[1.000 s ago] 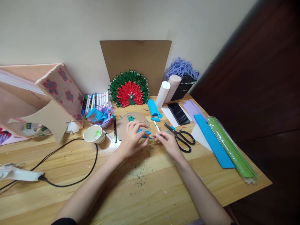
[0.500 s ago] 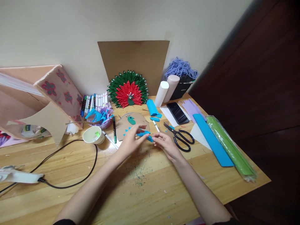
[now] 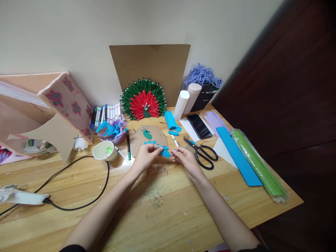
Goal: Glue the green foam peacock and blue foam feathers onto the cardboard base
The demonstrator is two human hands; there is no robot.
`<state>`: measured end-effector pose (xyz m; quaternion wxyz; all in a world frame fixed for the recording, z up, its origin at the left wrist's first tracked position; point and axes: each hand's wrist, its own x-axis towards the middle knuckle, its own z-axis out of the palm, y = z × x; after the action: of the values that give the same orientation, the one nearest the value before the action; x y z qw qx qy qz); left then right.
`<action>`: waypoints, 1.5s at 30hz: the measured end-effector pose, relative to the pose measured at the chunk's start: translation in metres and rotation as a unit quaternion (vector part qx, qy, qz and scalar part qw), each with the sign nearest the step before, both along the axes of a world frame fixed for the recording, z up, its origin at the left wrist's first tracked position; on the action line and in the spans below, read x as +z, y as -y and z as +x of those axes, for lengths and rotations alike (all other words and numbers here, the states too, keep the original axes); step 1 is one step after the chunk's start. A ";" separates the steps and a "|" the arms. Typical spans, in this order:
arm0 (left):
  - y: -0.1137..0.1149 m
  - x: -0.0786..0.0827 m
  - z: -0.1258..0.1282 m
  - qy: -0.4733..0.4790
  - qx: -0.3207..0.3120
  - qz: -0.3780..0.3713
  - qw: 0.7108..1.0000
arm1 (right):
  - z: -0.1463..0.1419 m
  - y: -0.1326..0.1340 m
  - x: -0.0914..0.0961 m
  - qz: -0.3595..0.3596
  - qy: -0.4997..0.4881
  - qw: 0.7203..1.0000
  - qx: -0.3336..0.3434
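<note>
Blue crepe paper petals (image 3: 165,152) stick out from my left hand (image 3: 147,156), whose thumb and fingers pinch their left end. My right hand (image 3: 184,158) is closed in a pinch just beyond their right tips; what its fingertips hold, if anything, is too small to make out. Behind my hands lies a rounded cardboard piece (image 3: 157,134) with a green bird head (image 3: 147,134) on it. More blue petals (image 3: 151,142) show along its lower part, which my left hand partly covers. Black-handled scissors (image 3: 202,151) lie to the right of my right hand.
A red and green paper peacock (image 3: 144,101) leans against a cardboard sheet (image 3: 154,63). To the left are a paper cup (image 3: 103,151), a glue gun (image 3: 25,196) with its looping cord, and markers. A phone (image 3: 199,126), blue paper (image 3: 237,155) and a green roll (image 3: 258,164) lie right.
My left hand has lowered slightly and its fingers have closed together on the petals. More blue petals on the cardboard have come into view. My right hand has hardly moved.
</note>
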<state>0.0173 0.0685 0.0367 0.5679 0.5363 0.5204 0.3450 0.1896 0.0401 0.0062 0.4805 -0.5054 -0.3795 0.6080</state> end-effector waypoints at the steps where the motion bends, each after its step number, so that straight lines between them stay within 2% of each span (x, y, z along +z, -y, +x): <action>1: 0.000 -0.001 0.000 0.004 0.000 -0.004 1.000 | 0.000 0.000 0.000 0.008 0.011 1.000 0.003; 9: -0.001 -0.001 -0.001 0.008 0.028 -0.006 1.000 | -0.004 0.006 0.003 0.103 0.118 0.988 0.012; 18: -0.001 0.003 -0.001 0.016 0.032 0.002 0.999 | -0.008 0.012 0.002 0.151 0.191 0.970 -0.025; 26: 0.001 0.005 0.001 0.026 0.037 -0.003 0.999 | -0.008 0.013 0.002 0.176 0.214 0.960 -0.027; 36: 0.002 0.009 0.001 0.026 0.035 -0.009 0.999 | -0.009 0.013 0.002 0.165 0.209 0.963 -0.036; 45: 0.002 0.010 0.003 0.044 0.036 -0.009 0.998 | -0.012 0.012 0.001 0.132 0.151 0.978 -0.054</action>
<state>0.0206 0.0667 0.0472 0.5820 0.4971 0.5168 0.3835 0.1780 0.0277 0.0067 0.5121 -0.5434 -0.4966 0.4425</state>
